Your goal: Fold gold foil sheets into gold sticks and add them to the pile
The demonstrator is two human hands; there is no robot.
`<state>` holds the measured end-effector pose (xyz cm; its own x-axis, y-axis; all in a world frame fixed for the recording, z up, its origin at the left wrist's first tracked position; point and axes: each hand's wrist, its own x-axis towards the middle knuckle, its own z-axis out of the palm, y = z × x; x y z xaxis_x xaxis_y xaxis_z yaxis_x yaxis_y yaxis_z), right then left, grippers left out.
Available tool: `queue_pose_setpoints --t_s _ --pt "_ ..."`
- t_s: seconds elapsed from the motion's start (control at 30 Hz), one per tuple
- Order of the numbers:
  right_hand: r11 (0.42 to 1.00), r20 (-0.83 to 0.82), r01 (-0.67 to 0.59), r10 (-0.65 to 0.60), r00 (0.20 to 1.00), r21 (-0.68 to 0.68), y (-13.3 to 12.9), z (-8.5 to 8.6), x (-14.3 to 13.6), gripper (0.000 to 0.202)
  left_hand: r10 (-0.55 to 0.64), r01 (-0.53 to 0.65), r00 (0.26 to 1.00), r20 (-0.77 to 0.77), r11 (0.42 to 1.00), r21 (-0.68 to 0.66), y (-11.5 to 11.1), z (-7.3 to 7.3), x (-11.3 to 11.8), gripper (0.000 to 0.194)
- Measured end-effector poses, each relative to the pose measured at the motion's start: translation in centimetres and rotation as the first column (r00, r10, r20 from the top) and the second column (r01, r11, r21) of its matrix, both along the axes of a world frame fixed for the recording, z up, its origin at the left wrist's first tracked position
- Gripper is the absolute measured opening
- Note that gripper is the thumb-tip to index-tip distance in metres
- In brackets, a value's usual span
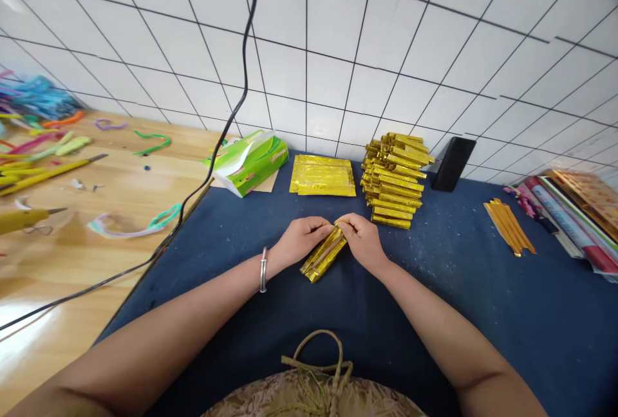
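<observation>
Both hands meet at the far end of a folded strip of gold foil paper (pixel 324 256), which slants toward me over the dark blue cloth. My left hand (pixel 305 237) pinches its upper left edge between thumb and fingers. On the upper right corner, my right hand (pixel 360 237) grips with thumb and bent fingers. Creases run along the strip, and a duller brownish band shows down its middle. Beyond the hands lies a flat stack of gold foil sheets (pixel 322 176). Right of that stack is a tall pile of folded gold strips (pixel 393 179).
A green tissue pack (pixel 255 159) sits at the back left. A black phone (pixel 454 163) leans on the tiled wall. Flat orange-gold strips (pixel 510 227) and books (pixel 574 217) lie right. A black cable (pixel 244 56) hangs across the left, near yellow glue guns (pixel 24 221) on wood.
</observation>
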<state>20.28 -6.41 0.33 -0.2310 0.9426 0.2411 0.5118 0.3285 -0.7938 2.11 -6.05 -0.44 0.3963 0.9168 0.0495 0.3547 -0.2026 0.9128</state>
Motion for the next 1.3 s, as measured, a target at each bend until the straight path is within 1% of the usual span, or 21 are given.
queue_pose_setpoints --t_s 0.1,0.17,0.3,0.4,0.47,0.53,0.67,0.77,0.87,0.97,1.03,1.17,1.23,1.3 --pt "1.000 0.023 0.004 -0.005 1.000 0.027 -0.1 0.1 0.0 0.020 -0.027 0.033 0.997 0.074 0.996 -0.087 -0.2 0.2 0.1 0.032" --pt "1.000 0.024 0.002 -0.002 1.000 0.008 -0.1 0.1 -0.1 0.020 -0.016 0.025 0.996 0.092 0.995 -0.099 -0.4 0.4 0.2 0.032" --pt "0.998 -0.002 -0.040 0.040 0.999 -0.057 0.1 -0.1 -0.1 0.022 0.057 -0.056 0.998 0.031 0.998 -0.035 -0.6 0.4 0.4 0.030" --pt "0.997 0.001 -0.052 0.052 0.999 -0.055 0.1 -0.1 -0.1 0.024 0.077 -0.076 0.997 -0.021 0.997 0.034 -0.6 0.0 0.5 0.028" --pt "0.999 0.021 -0.032 0.033 0.999 -0.030 0.0 -0.1 -0.2 0.025 0.072 -0.068 0.997 -0.042 0.995 0.078 -0.6 -0.1 0.5 0.027" --pt "1.000 0.046 -0.016 0.016 0.999 0.006 -0.1 0.0 -0.2 0.025 0.060 -0.056 0.997 -0.041 0.994 0.092 -0.6 -0.2 0.5 0.027" --pt "0.998 0.077 0.026 -0.030 0.997 0.055 0.1 0.2 0.0 0.026 0.024 -0.025 0.999 0.024 0.999 0.048 -0.8 0.1 0.4 0.027" --pt "0.995 0.079 0.070 -0.075 0.994 0.070 0.4 0.3 0.3 0.026 -0.022 0.023 0.997 0.080 1.000 -0.007 -1.1 0.6 0.5 0.024" --pt "0.995 0.062 0.086 -0.089 0.994 0.057 0.6 0.3 0.5 0.026 -0.050 0.051 0.996 0.072 0.999 -0.009 -1.5 1.0 0.7 0.025" --pt "0.997 -0.017 0.080 -0.080 0.997 -0.018 0.7 0.2 0.5 0.027 -0.020 0.020 1.000 0.008 0.999 0.041 -1.6 0.9 0.8 0.029" --pt "0.994 -0.126 0.052 -0.064 0.990 -0.097 0.5 0.1 0.3 0.026 0.023 -0.022 1.000 -0.009 0.998 0.060 -1.5 0.6 0.8 0.028" --pt "0.965 -0.370 -0.032 -0.069 0.926 -0.260 -0.2 -0.4 -0.4 0.030 0.110 -0.112 0.993 0.046 0.992 0.060 -1.2 0.1 0.7 0.030" --pt "0.950 -0.434 -0.067 -0.077 0.897 -0.305 -0.6 -0.8 -0.8 0.033 0.138 -0.143 0.987 0.078 0.988 0.060 -1.1 -0.1 0.6 0.031" --pt "0.938 -0.457 -0.090 -0.077 0.886 -0.334 -0.9 -1.1 -1.1 0.034 0.153 -0.161 0.983 0.100 0.984 0.074 -1.0 -0.2 0.6 0.032"
